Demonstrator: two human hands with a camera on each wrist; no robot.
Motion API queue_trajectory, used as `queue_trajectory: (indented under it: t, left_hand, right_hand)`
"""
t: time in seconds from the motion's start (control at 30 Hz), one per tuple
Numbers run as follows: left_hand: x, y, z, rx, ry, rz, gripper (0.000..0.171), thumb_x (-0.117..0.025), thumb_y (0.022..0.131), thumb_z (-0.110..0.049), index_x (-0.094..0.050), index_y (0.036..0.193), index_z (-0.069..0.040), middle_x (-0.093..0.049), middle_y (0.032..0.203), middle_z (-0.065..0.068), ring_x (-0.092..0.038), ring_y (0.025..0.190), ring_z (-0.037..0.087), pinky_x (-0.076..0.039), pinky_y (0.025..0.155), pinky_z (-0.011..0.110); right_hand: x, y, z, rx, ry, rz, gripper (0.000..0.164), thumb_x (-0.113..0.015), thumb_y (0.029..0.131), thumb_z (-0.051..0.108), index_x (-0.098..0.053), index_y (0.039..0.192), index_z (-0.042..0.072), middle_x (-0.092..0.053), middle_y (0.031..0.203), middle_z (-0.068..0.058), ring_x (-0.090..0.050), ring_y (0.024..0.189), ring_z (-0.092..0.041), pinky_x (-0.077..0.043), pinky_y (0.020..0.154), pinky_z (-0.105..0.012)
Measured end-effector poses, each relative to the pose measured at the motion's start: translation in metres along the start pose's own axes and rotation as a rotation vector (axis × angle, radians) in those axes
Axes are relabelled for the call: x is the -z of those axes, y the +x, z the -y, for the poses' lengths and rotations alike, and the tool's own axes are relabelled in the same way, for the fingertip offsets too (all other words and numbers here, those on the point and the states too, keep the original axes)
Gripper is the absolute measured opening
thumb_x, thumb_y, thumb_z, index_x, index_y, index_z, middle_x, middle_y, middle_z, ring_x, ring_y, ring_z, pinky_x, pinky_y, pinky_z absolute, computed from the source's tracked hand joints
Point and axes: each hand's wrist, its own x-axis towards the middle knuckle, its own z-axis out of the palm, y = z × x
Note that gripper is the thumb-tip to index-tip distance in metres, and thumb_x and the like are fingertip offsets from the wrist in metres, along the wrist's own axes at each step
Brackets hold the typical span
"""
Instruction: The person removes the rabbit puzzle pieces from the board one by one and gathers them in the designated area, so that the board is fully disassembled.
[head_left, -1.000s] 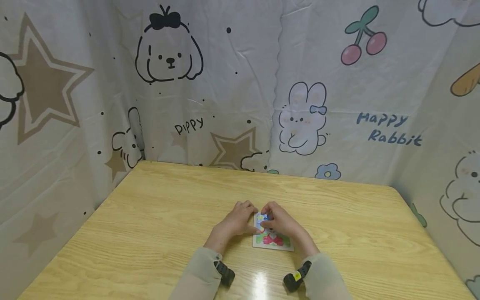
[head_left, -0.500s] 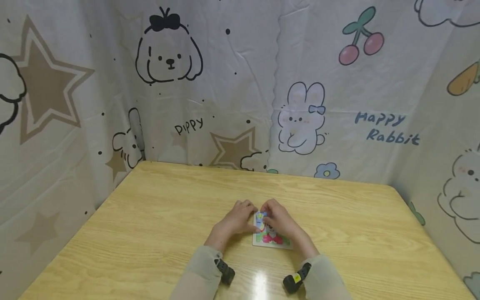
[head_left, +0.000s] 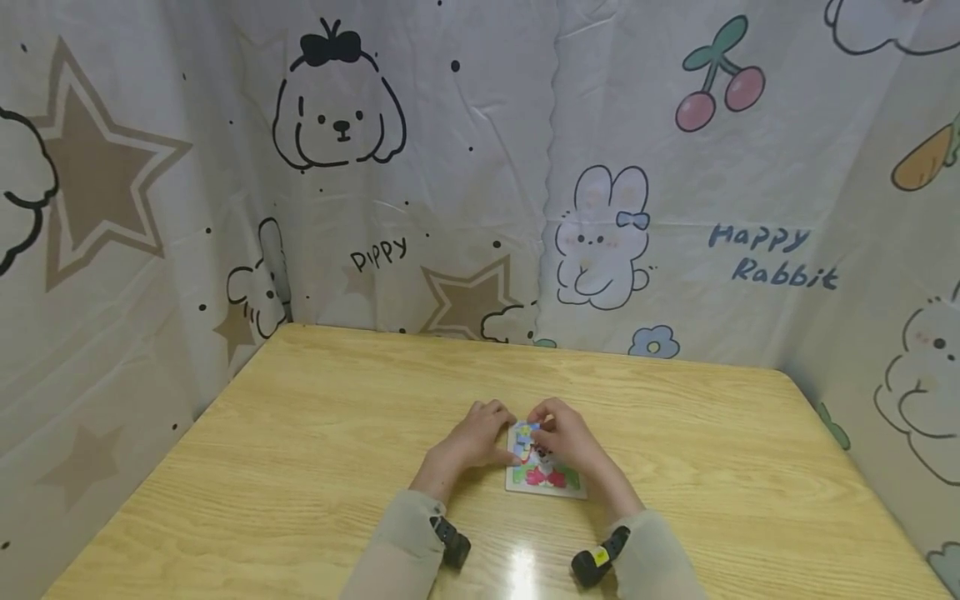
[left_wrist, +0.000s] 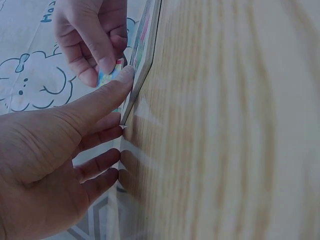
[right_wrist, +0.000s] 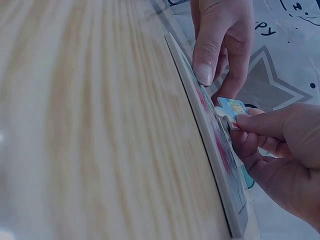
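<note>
A small picture puzzle board (head_left: 547,490) with a pale rim lies flat on the wooden table. My right hand (head_left: 567,435) pinches a blue and yellow jigsaw piece (right_wrist: 232,106) between thumb and fingers. The piece is tilted over the board's upper left part, and a rounded knob shows on its edge. At the board's left side is my left hand (head_left: 471,437). Its thumb (left_wrist: 125,75) presses on the board's edge, while the other fingers extend loosely beside the far corner, tips near or on the tabletop. The right hand hides the board's upper right part.
The wooden table (head_left: 337,450) spreads around the board on all sides. Behind it and at both sides hangs a pale curtain (head_left: 450,167) printed with cartoon animals and stars. Each wrist carries a black camera (head_left: 452,546).
The right hand first shifts slightly up and left, then back to the right, with the jigsaw piece in its fingers. The left hand stays by the board.
</note>
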Motion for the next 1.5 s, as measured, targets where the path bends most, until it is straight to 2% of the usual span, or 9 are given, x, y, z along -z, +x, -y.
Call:
queue_trajectory:
  t: [0.2,0.33,0.53,0.83,0.97,1.5]
  left_hand:
    - [0.003,-0.003,-0.002,-0.002,-0.005,0.003,0.06,-0.079,0.081,-0.034,-0.058,0.13,-0.007,-0.054,0.133,0.008,-0.044,0.121,0.024,-0.044,0.109,0.041]
    - [0.004,-0.004,-0.003,-0.003,-0.013,-0.005,0.059,-0.079,0.082,-0.032,-0.058,0.13,-0.007,-0.054,0.134,0.008,-0.044,0.12,0.024,-0.044,0.109,0.041]
    - [0.002,-0.003,-0.001,0.014,-0.036,0.001,0.061,-0.079,0.081,-0.035,-0.057,0.132,-0.009,-0.053,0.136,0.007,-0.044,0.124,0.024,-0.042,0.112,0.041]
    - [0.0,-0.001,0.0,0.009,-0.011,0.008,0.062,-0.079,0.08,-0.037,-0.057,0.132,-0.01,-0.053,0.136,0.006,-0.044,0.124,0.023,-0.042,0.112,0.04]
    - [0.0,-0.002,-0.001,0.018,-0.021,0.007,0.062,-0.079,0.08,-0.036,-0.057,0.132,-0.011,-0.053,0.136,0.005,-0.043,0.124,0.023,-0.042,0.113,0.041]
    - [-0.001,-0.001,-0.001,0.031,-0.048,0.012,0.063,-0.08,0.08,-0.035,-0.057,0.133,-0.01,-0.052,0.139,0.006,-0.042,0.129,0.025,-0.039,0.115,0.042]
  right_hand:
    - [0.005,-0.003,-0.004,-0.067,0.026,-0.011,0.012,-0.061,0.092,-0.001,-0.06,0.101,0.007,-0.06,0.118,-0.01,-0.064,0.103,-0.024,-0.057,0.085,-0.035]
    - [0.01,-0.005,-0.008,-0.065,0.016,-0.023,0.012,-0.061,0.092,0.0,-0.06,0.101,0.008,-0.06,0.118,-0.01,-0.064,0.103,-0.023,-0.057,0.085,-0.035]
    - [0.017,-0.01,-0.016,-0.071,0.014,-0.026,0.011,-0.06,0.093,0.001,-0.059,0.102,0.008,-0.06,0.118,-0.011,-0.063,0.101,-0.022,-0.055,0.078,-0.031]
    - [0.028,-0.017,-0.024,-0.062,-0.015,-0.041,0.011,-0.06,0.093,0.001,-0.059,0.103,0.006,-0.061,0.118,-0.011,-0.063,0.106,-0.025,-0.056,0.09,-0.039]
    - [0.034,-0.021,-0.027,-0.062,-0.017,-0.044,0.011,-0.059,0.094,0.001,-0.059,0.104,0.006,-0.061,0.119,-0.012,-0.063,0.107,-0.025,-0.055,0.092,-0.039]
    - [0.056,-0.035,-0.044,-0.084,0.036,-0.042,0.013,-0.057,0.094,-0.001,-0.056,0.107,0.001,-0.059,0.118,-0.017,-0.063,0.101,-0.022,-0.052,0.077,-0.021]
